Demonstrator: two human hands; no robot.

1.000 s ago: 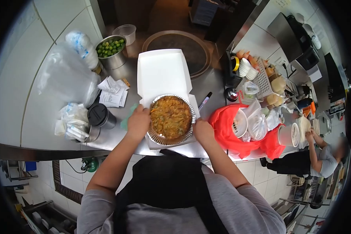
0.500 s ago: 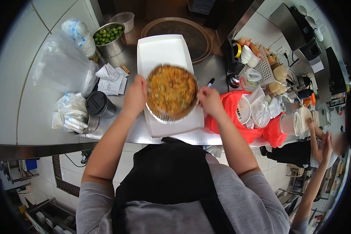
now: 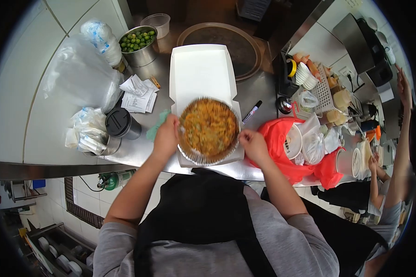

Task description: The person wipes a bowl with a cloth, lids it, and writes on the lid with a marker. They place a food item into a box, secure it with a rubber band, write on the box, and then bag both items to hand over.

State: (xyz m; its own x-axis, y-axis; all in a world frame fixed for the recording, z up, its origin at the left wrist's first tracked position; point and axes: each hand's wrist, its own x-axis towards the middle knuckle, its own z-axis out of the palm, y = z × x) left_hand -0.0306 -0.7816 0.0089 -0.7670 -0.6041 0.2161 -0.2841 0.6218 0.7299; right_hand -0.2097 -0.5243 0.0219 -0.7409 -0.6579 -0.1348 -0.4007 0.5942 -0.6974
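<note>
A round foil tray (image 3: 208, 129) of orange-brown food is held level between my two hands, over the near half of an open white cardboard box (image 3: 201, 69). My left hand (image 3: 166, 137) is closed on the tray's left rim, its fingers partly hidden. On the opposite side my right hand (image 3: 254, 146) pinches the rim with thumb and fingertips. The box's raised lid half shows beyond the tray, while the near half is largely covered by it. A pale green cloth (image 3: 158, 125) lies just behind my left hand.
Left on the steel counter are a black-lidded cup (image 3: 123, 123), paper slips (image 3: 139, 97) and a metal pot of green limes (image 3: 138, 44). To the right are a marker (image 3: 252, 111) and red plastic bags (image 3: 275, 138) with tubs. Other people's arms (image 3: 400, 147) show at far right.
The tray has come toward me, from the middle of the box to its near half, with both hands still on it. A person's arm at far right has risen.
</note>
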